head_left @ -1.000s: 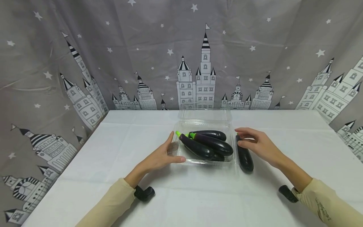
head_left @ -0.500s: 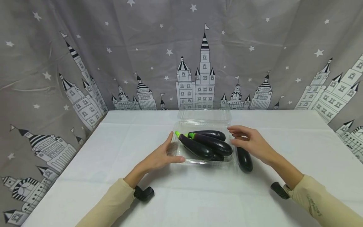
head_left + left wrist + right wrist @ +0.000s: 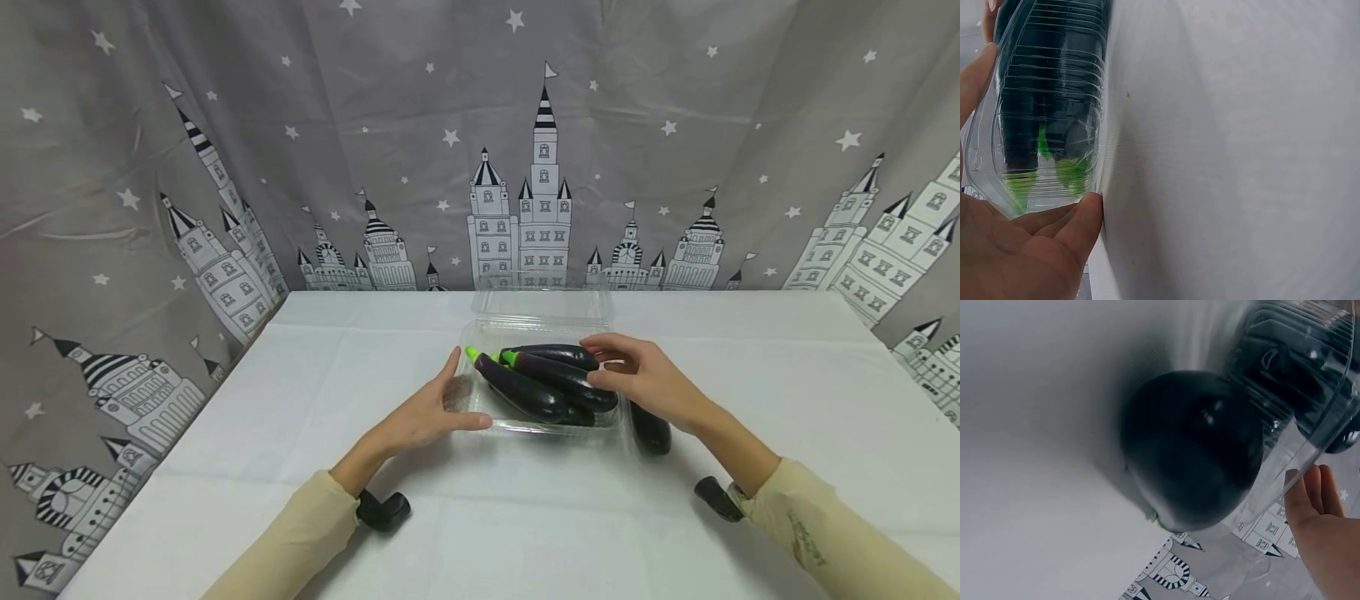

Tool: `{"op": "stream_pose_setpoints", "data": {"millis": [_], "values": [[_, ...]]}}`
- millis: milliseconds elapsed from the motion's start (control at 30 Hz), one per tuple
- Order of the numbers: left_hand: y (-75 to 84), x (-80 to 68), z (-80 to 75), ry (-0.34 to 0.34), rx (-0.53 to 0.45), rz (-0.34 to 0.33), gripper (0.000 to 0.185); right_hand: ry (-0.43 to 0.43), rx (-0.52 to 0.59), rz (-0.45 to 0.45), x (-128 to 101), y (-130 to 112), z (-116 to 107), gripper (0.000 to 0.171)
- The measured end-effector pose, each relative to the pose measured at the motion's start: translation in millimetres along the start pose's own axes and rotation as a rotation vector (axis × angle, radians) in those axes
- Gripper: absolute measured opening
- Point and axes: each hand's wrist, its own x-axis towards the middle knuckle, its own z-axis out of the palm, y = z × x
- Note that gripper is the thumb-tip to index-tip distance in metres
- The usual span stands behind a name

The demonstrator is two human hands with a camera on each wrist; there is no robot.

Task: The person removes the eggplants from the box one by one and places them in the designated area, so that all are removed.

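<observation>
A clear plastic clamshell container (image 3: pixel 540 332) holds several dark purple eggplants (image 3: pixel 558 387) with green stem ends. My left hand (image 3: pixel 427 414) rests against its left end, fingers along the end wall and thumb stretched over the front rim; the left wrist view shows the fingertips (image 3: pixel 1088 209) low on the ribbed wall. Above the container's right side is my right hand (image 3: pixel 641 379), fingers slightly bent, their tips near the upper eggplants; I cannot tell whether they touch. One loose eggplant (image 3: pixel 651 429) lies outside, along the right wall, partly hidden by the right hand. It looms large in the right wrist view.
The container's hinged lid (image 3: pixel 543 304) stands raised at the back. A white cloth (image 3: pixel 360 350) covers the table. Behind the table hangs a grey curtain (image 3: pixel 420 108) printed with castles and stars.
My right hand has moved left, from over the loose eggplant to above the container's right side. The left hand, container and eggplants stay in place.
</observation>
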Motion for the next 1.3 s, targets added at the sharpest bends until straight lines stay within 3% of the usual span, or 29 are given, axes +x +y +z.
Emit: {"op": "stream_pose_setpoints", "data": {"millis": [400,733,1300], "values": [[-0.8,3.2,2.4,-0.001,-0.016,-0.014,0.122,-0.024,0.011,-0.008,12.2,4.0,12.6,0.048],[-0.2,1.9,2.0,0.001,-0.015,-0.018,0.124,-0.031,-0.065,0.038,20.8,-1.3,19.7,0.049],[-1.2,1.4,1.4,-0.012,-0.034,0.002,0.122,-0.058,-0.092,0.042,31.3,-5.3,27.4,0.047]]}}
